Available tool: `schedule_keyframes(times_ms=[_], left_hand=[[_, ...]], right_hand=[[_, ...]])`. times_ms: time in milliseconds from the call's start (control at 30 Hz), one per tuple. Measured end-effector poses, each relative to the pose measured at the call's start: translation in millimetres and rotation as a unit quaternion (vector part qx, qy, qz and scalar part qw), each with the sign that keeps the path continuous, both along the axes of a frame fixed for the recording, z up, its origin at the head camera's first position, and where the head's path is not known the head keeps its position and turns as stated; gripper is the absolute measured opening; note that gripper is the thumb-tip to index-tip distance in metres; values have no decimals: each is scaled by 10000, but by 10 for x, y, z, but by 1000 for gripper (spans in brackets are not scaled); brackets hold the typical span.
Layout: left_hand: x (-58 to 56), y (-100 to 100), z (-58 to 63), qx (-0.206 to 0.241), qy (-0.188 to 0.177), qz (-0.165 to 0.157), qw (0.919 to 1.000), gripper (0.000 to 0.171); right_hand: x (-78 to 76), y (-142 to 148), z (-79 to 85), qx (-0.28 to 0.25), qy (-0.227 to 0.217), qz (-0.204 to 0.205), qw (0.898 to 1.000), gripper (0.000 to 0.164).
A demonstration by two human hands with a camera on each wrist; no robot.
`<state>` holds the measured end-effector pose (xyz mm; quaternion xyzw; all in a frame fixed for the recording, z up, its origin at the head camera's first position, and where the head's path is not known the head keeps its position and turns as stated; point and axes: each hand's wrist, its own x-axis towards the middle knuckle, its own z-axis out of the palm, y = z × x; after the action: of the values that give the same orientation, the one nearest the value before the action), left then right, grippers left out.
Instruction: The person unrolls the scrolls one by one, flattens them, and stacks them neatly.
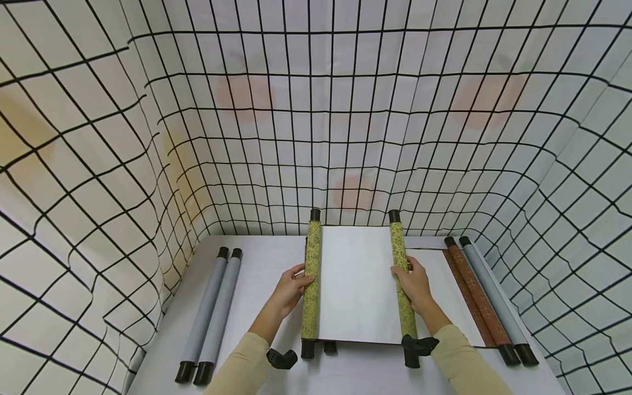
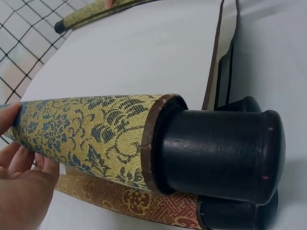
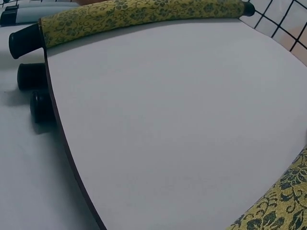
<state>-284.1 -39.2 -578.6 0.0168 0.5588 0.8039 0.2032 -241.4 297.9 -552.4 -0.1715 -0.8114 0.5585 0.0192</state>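
A hand scroll with a yellow brocade back patterned in dark blue flowers is partly unrolled, its blank white sheet [image 1: 360, 285] stretched between two rolls. My left hand [image 1: 286, 292] grips the left roll [image 1: 311, 312], thumb on top and fingers at the outer side. On the other side, my right hand [image 1: 416, 284] holds the right roll [image 1: 406, 315] around its middle. Black knobs cap the roll ends, like this near one [image 2: 220, 155]. Beneath the yellow scroll lies a second scroll of red-brown brocade [image 2: 139, 206], mostly covered by it in the head view.
The red-brown scroll's other roll [image 1: 479, 296] lies on the right of the white table [image 1: 266, 252], beside a grey roll [image 1: 496, 296]. Two more grey rolls [image 1: 207, 312] lie together at the left. Black-gridded white curtain walls [image 1: 355, 126] enclose the back and sides.
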Motion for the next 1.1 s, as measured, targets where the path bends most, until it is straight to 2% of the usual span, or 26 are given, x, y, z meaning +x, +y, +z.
schedule_keyframes(times_ms=[367,733,967,1100], left_hand=[[9,-20,21,1,29,3,10000,62],[25,-13,15,-25,57,9,10000,59],[35,-9,9,-28,36,7,10000,60],[33,-16,12,13,89,7,10000,60]], right_hand=[[16,57,18,-177,47,186,9997,66],[23,88,1,-403,-2,184,9990,70],[-2,115,-59,-140,21,307,9994,85],[1,128,-67,69,47,293,9995,86]])
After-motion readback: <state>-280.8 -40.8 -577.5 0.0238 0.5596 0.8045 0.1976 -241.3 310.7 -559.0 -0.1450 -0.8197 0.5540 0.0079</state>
